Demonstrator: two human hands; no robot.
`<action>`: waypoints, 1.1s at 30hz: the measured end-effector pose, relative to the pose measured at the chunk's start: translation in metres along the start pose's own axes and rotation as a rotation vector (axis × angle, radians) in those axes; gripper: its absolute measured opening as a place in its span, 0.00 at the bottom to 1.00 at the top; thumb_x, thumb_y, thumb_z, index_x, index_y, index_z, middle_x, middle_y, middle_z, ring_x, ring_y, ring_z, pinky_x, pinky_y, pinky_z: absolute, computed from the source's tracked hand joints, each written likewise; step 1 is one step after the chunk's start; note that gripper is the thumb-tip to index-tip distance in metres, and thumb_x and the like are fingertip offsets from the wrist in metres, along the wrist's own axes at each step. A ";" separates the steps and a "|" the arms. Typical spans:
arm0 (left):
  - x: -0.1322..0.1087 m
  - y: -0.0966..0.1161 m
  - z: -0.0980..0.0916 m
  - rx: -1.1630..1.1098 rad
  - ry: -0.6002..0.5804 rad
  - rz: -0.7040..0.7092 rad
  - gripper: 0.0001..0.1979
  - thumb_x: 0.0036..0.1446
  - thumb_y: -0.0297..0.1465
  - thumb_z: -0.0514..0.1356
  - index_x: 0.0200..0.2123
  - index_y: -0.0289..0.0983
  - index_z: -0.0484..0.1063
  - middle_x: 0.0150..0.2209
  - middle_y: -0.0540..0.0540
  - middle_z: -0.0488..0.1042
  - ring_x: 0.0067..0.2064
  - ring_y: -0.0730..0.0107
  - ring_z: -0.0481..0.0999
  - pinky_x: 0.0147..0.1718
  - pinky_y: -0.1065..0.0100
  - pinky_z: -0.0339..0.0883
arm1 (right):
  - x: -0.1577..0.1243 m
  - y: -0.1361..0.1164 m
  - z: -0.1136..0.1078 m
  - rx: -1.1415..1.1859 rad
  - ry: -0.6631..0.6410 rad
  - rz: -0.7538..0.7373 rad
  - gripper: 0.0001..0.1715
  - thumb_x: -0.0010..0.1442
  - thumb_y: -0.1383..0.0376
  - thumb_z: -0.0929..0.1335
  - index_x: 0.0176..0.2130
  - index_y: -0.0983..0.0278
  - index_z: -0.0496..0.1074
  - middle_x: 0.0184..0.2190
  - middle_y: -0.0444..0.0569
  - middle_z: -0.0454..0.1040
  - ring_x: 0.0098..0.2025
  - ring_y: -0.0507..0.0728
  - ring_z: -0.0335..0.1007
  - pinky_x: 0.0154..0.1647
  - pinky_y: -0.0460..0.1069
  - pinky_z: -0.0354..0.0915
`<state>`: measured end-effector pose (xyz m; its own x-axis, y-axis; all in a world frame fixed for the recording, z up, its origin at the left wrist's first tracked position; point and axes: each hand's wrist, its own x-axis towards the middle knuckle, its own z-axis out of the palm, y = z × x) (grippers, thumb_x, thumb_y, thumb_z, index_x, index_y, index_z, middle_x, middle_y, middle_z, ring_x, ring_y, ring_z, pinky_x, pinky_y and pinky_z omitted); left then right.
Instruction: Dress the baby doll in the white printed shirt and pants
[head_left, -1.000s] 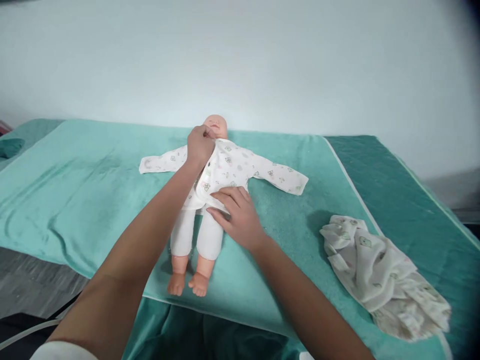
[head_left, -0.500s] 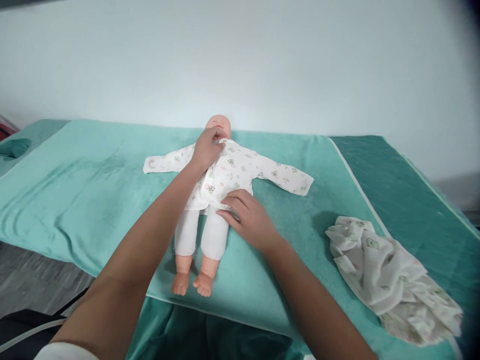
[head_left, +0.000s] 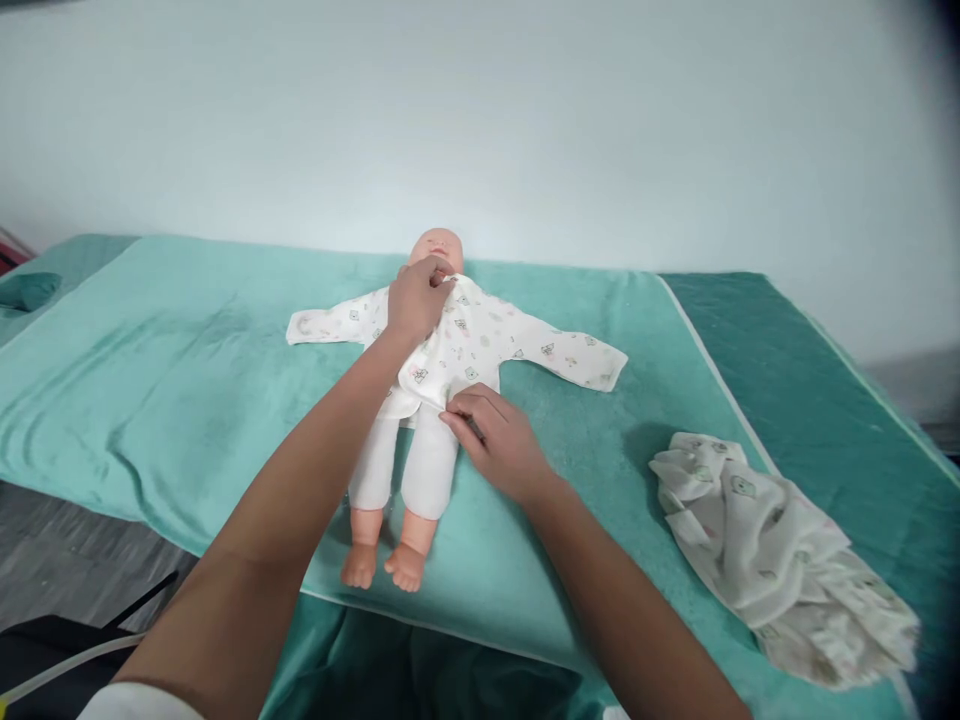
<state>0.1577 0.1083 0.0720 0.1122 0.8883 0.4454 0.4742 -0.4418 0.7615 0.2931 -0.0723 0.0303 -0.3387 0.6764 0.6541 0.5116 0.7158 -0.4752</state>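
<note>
A baby doll lies on its back, its head towards the wall and its bare feet towards me. It wears a white printed baby shirt, both sleeves spread out sideways, over white-covered legs. My left hand is closed on the shirt's neckline just below the doll's chin; its fingertips are partly hidden. At the lower hem, my right hand pinches the shirt's edge between thumb and fingers, above the doll's thigh. The left front of the shirt is partly covered by my left forearm.
A crumpled white printed cloth lies at the right on the light green bed cover. Darker green fabric extends beyond a white seam. The wall stands right behind the bed. A dark object with a pale tube is at lower left.
My right fingers have closed on the shirt's hem, which is pulled slightly and creased. My left hand stays at the neckline, shifted only a little. The doll and crumpled cloth stay in place.
</note>
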 end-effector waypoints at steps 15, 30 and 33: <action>-0.002 -0.002 -0.006 -0.132 0.107 -0.140 0.10 0.55 0.18 0.56 0.34 0.39 0.68 0.37 0.48 0.72 0.39 0.69 0.71 0.48 0.63 0.67 | -0.001 0.035 -0.020 -0.105 0.014 0.472 0.14 0.68 0.55 0.65 0.34 0.60 0.70 0.31 0.46 0.73 0.35 0.57 0.69 0.39 0.52 0.63; -0.087 -0.087 -0.109 0.468 0.154 -0.031 0.19 0.58 0.24 0.53 0.52 0.40 0.71 0.57 0.40 0.72 0.62 0.56 0.66 0.63 0.56 0.58 | -0.011 0.108 -0.016 -0.205 0.232 0.694 0.22 0.55 0.61 0.68 0.49 0.64 0.68 0.48 0.59 0.73 0.51 0.64 0.69 0.57 0.63 0.66; -0.097 -0.112 -0.136 0.614 0.081 -0.133 0.27 0.56 0.24 0.55 0.60 0.42 0.69 0.62 0.40 0.69 0.64 0.50 0.63 0.61 0.50 0.58 | -0.012 0.108 -0.014 -0.330 0.238 0.724 0.22 0.54 0.60 0.68 0.49 0.62 0.66 0.49 0.59 0.72 0.54 0.67 0.67 0.57 0.66 0.63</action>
<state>-0.0252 0.0548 0.0072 -0.0370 0.9077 0.4180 0.8970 -0.1542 0.4142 0.3632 -0.0056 -0.0203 0.3202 0.8690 0.3773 0.7569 0.0048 -0.6535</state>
